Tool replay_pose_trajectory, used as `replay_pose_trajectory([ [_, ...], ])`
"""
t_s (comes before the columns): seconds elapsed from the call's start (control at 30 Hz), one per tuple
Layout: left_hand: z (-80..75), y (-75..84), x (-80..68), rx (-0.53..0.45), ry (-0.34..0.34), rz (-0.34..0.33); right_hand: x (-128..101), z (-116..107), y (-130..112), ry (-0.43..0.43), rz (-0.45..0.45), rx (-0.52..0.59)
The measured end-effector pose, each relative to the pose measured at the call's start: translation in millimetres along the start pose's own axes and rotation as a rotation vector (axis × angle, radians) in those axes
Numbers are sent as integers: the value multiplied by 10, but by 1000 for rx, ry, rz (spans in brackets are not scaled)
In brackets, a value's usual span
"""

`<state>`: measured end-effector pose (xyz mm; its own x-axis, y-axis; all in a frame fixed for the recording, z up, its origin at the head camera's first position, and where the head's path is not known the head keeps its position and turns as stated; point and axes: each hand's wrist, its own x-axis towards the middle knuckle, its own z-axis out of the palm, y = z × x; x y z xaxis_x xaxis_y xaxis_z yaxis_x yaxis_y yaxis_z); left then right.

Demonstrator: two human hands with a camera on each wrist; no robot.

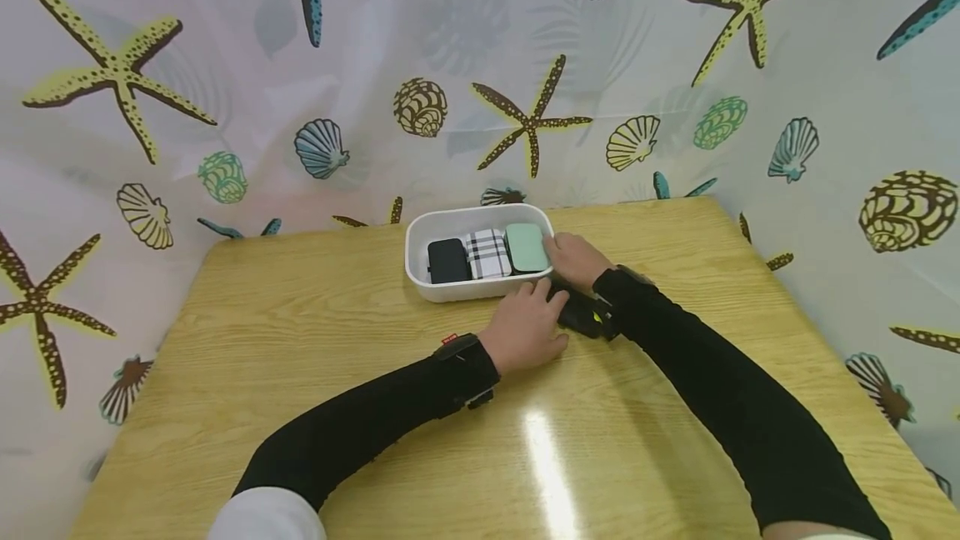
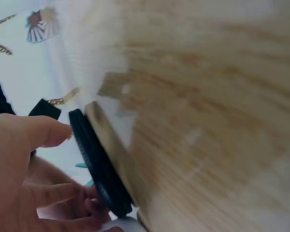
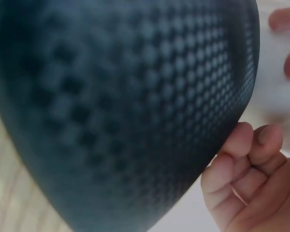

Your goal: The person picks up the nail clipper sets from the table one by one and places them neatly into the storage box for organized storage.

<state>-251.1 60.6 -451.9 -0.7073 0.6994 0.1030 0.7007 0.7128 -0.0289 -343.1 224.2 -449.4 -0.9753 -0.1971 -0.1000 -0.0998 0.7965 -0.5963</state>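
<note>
A black, textured case is tilted in front of the white bin. Its side shows zip-like ridges in the left wrist view, where the dark case stands on edge. My right hand pinches one end of it by the bin's right front corner; curled fingertips meet its edge in the right wrist view. My left hand is just left of the case, fingers spread and thumb tip close to its edge; whether it touches cannot be told. Much of the case is hidden by the hands.
Inside the bin stand a black case, a black-and-white checked case and a mint green case, side by side. The bin is at the back of the wooden table, near a patterned curtain.
</note>
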Motion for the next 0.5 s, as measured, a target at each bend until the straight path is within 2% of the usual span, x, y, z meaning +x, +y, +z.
replay_pose_trajectory([
  [0.27,65,132,133,107,-128,-10,22,-24,23,-6,14,-13],
  [0.5,61,132,186,56,-135,6,22,-32,27,-19,26,-10],
])
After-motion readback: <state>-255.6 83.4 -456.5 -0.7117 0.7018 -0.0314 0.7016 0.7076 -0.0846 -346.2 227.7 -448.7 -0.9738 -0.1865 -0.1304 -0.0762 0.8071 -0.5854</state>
